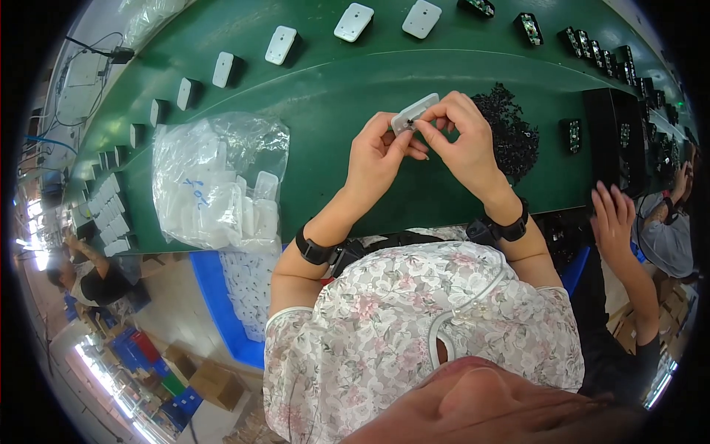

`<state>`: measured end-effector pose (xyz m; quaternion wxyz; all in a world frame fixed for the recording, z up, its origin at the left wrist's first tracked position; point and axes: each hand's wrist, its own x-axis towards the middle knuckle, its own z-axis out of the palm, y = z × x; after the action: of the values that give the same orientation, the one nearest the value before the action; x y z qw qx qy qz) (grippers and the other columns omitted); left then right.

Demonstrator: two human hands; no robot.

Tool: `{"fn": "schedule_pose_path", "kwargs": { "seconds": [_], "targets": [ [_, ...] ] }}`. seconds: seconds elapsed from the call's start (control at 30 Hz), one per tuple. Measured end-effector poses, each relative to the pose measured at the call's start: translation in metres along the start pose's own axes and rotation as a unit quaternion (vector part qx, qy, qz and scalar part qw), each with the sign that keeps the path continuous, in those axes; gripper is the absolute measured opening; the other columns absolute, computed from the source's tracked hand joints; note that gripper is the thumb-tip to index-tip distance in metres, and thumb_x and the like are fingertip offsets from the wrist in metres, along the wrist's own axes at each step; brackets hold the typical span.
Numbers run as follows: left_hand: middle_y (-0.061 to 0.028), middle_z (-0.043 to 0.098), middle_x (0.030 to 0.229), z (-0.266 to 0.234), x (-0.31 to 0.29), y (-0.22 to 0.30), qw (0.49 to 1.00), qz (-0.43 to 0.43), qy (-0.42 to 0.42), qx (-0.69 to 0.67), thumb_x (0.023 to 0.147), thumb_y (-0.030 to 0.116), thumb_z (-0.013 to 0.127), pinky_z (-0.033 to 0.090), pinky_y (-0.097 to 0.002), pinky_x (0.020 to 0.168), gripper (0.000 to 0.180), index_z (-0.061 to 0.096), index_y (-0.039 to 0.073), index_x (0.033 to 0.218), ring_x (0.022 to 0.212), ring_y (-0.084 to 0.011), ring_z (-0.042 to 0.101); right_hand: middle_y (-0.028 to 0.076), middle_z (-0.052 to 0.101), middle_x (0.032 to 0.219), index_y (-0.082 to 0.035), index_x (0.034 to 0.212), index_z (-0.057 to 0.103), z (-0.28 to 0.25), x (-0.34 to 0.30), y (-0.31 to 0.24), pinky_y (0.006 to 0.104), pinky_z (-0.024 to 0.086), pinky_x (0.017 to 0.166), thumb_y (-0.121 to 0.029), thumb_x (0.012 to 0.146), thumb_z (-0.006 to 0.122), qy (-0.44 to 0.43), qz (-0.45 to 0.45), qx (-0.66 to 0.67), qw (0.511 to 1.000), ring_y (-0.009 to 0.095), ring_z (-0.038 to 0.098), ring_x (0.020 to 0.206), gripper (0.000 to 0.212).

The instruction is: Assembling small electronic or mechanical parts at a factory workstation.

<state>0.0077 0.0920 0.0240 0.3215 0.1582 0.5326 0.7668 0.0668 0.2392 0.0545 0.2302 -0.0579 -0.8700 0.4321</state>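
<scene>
My left hand (370, 155) holds a white plastic cover (421, 106) above the green table, fingers closed round its lower end. Against the cover's face, my right hand (470, 140) pinches a small black part (409, 123), its exact kind too small to make out. Just right of my right hand lies a loose pile of small black parts (506, 137). To the left, a clear plastic bag (251, 133) contains several white covers (266, 186) like the held one.
Black housings with white covers (279, 46) curve along the conveyor. Open housings with circuit boards (528, 29) stand far right, one (570, 136) beside a black box (608, 133). A co-worker's hand (612, 222) is at the right edge. A blue bin (248, 348) sits below left.
</scene>
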Motion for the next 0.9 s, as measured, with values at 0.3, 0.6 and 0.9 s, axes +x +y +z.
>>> {"fn": "schedule_pose_path", "kwargs": {
  "seconds": [0.3,0.6,0.9],
  "targets": [
    [-0.0089,0.054,0.092,0.005,-0.002,0.003,0.964,0.145,0.011,0.22,0.089,-0.002,0.054,0.056,-0.0268,0.06,0.007,0.054,-0.006,0.095,0.07,-0.0166,0.065,-0.005,0.049,0.076,-0.001,0.079,0.061,-0.003,-0.003,0.007,0.0192,0.033,0.057,-0.006,0.08,0.069,-0.088,0.176,0.211,0.958,0.003,0.039,0.063,0.009],
    [-0.0078,0.057,0.08,-0.001,-0.007,0.001,0.998,0.057,-0.008,0.036,0.093,0.003,0.052,0.053,-0.0237,0.055,0.007,0.053,-0.004,0.093,0.065,-0.0142,0.063,-0.005,0.05,0.075,-0.005,0.087,0.059,0.0,-0.008,0.011,0.0185,0.034,0.058,-0.01,0.079,0.072,0.021,0.088,0.171,0.981,0.003,0.04,0.064,0.016],
    [-0.0134,0.061,0.083,-0.01,-0.014,-0.003,0.99,0.009,-0.078,0.113,0.095,0.0,0.046,0.053,-0.025,0.056,0.012,0.05,-0.004,0.104,0.066,-0.0166,0.063,-0.004,0.052,0.071,-0.005,0.08,0.056,-0.002,-0.015,0.023,0.02,0.036,0.055,-0.011,0.075,0.076,-0.141,0.185,0.195,0.953,0.003,0.046,0.065,0.021]
  ]
}}
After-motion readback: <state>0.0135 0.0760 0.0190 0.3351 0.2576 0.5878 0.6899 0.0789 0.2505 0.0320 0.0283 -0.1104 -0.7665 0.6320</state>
